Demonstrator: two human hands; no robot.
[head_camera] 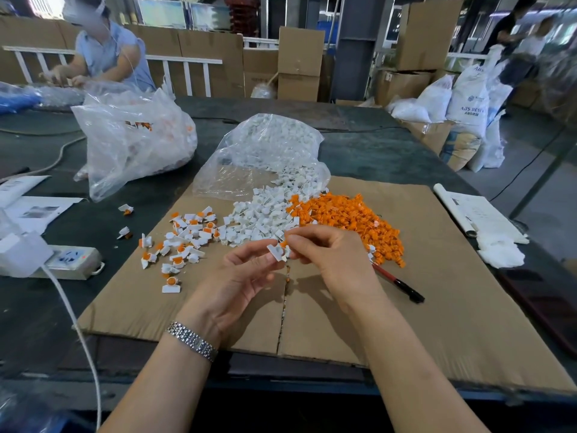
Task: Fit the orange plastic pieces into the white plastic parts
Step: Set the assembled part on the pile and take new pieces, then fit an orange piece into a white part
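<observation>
White part point(276, 252) sits between my two hands in the head view, above the cardboard point(437, 276). My left hand point(240, 276) has its grip clamped on it, thumb and fingertips pinching the part from the left and below. My right hand point(327, 254) meets it from the right, its grip closed in a pinch at the part's top edge, where a speck of orange shows; I cannot tell how far an orange piece is seated in it. A watch point(192, 340) circles my left wrist.

Just beyond the right grip lies the orange pile point(352, 218), spreading right of it. Beyond the left grip is the white pile point(265, 212), spilling out of an open clear bag point(268, 148) further back. Left of the left grip lie the fitted parts point(184, 242), white with orange inserts, scattered on the cardboard, and two more on the dark tabletop point(78, 307). A pen point(398, 284) lies right of and below the right hand. Far left are a power strip point(73, 259) and a white cable point(78, 332); behind them a second bag point(134, 139). Papers point(477, 214) lie far right. Another person point(106, 54) works at the back left.
</observation>
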